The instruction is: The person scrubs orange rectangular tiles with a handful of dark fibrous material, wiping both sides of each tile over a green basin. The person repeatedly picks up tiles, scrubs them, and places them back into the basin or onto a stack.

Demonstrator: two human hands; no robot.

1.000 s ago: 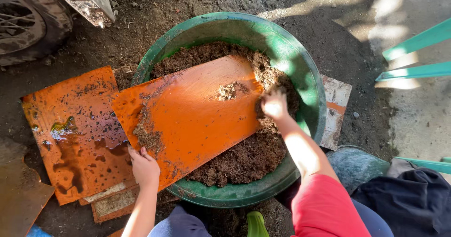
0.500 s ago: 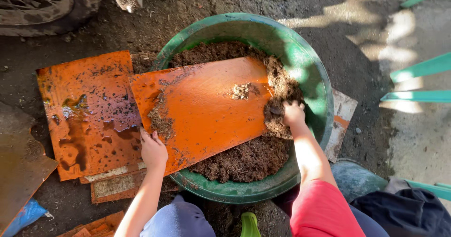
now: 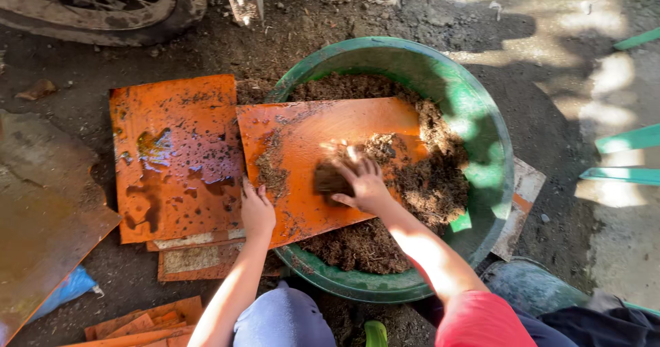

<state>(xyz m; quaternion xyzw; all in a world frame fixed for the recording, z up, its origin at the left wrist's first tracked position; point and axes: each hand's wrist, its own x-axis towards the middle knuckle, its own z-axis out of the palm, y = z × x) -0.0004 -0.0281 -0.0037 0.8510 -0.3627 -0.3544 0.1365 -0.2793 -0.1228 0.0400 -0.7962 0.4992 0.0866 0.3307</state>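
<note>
Orange board (image 3: 309, 148), smeared with dark soil, laid slantwise over the near-left rim of a green basin (image 3: 481, 113), long axis running from the left hand across to the far side of the right hand, its lower edge overhanging the rim. Left hand (image 3: 257, 213) flat, fingers together, pressing the board's near-left corner. Right hand (image 3: 361, 182) fingers spread and curled over a dark clump of soil (image 3: 330, 178) on the board's middle, palm down. Brown, crumbly soil heap (image 3: 426, 189) filling the basin just beyond and right of the right hand.

Left of the left hand, touching the board's edge, a second orange sheet (image 3: 172, 154), wet and blotched, lying flat on the ground atop paler sheets (image 3: 199, 258). Further left, a rusty brown plate (image 3: 41, 209) with a scrap of blue plastic (image 3: 65, 288) beneath. Near the left forearm, a stack of orange strips (image 3: 137, 323). Far beyond both hands, a wheel with tyre (image 3: 103, 7). Right of the basin, turquoise bars (image 3: 629, 141) in sunlight. No labels legible anywhere.
</note>
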